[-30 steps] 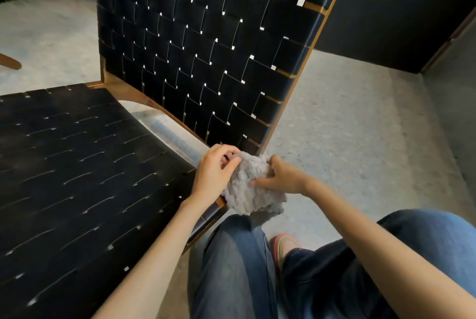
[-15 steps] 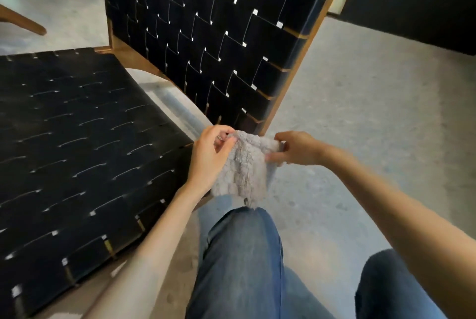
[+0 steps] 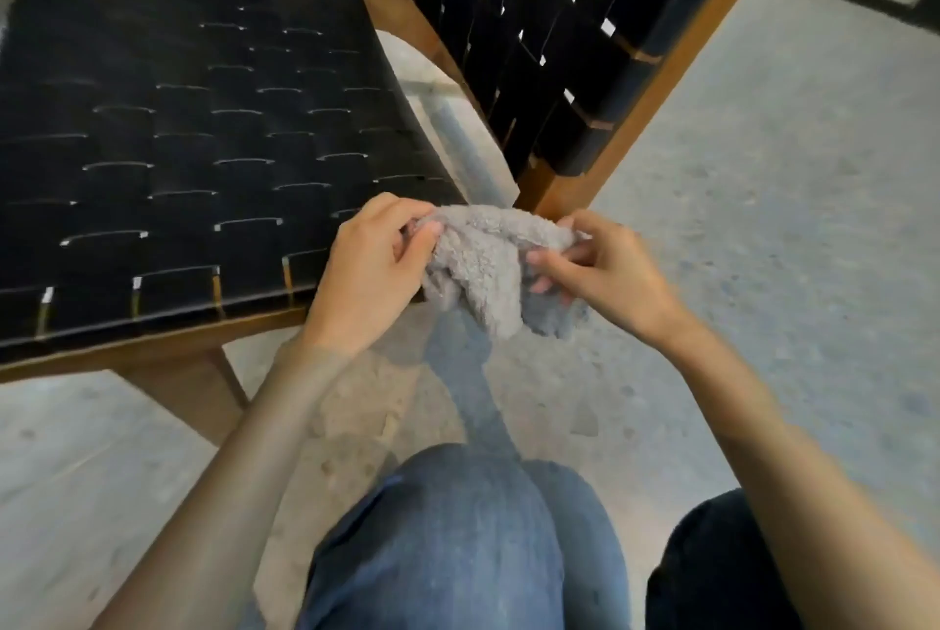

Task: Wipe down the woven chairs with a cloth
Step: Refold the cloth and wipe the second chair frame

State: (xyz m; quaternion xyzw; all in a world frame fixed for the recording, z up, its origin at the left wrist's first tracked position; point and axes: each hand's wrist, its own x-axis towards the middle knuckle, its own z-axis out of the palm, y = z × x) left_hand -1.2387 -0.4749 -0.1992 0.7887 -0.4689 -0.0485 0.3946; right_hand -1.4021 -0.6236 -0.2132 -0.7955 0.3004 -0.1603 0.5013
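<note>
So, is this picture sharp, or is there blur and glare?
Head view: not sharp; motion blur smears the left hand, its forearm looks half see-through, the cloth soft. Same view: light is even, no strong glare; the black woven seat shows little detail.

Bare floor [image 3: 773, 232] lies open to the right. The woven seat [image 3: 168, 131] blocks the left, the tilted backrest [image 3: 539, 34] rises ahead, a narrow gap between them; knees [image 3: 447, 528] crowd below.
</note>
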